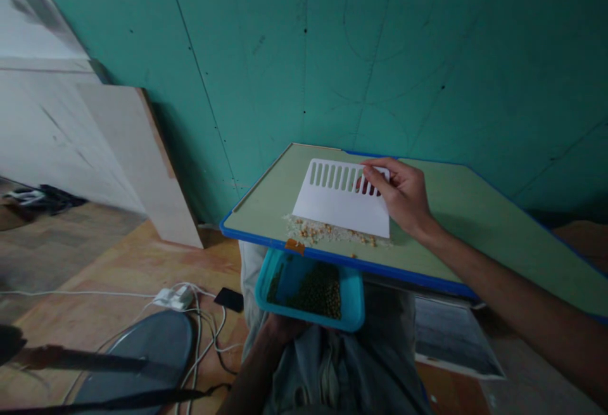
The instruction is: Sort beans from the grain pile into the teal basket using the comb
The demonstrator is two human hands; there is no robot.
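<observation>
My right hand [403, 192] is closed on the slotted upper right corner of a white flat scraper [339, 206]. Slots run along the scraper's top, and its straight lower edge rests on the pale green tabletop [266, 203]. Along that edge lies a strip of white grains mixed with yellowish peas [323, 232]. Just under the table's front edge, a blue plastic container [354, 304] is held by my left hand [285, 329], whose fingers are mostly hidden beneath it. Inside are green and tan pulses or grains [318, 288], too small to name surely.
The table has a blue edge band with a piece of orange tape [295, 246]. A green wall [266, 54] stands behind it. On the floor at left are a power strip [173, 298] with white cables, a dark phone-like slab [229, 300], a grey stand base [142, 358] and a leaning board [142, 155].
</observation>
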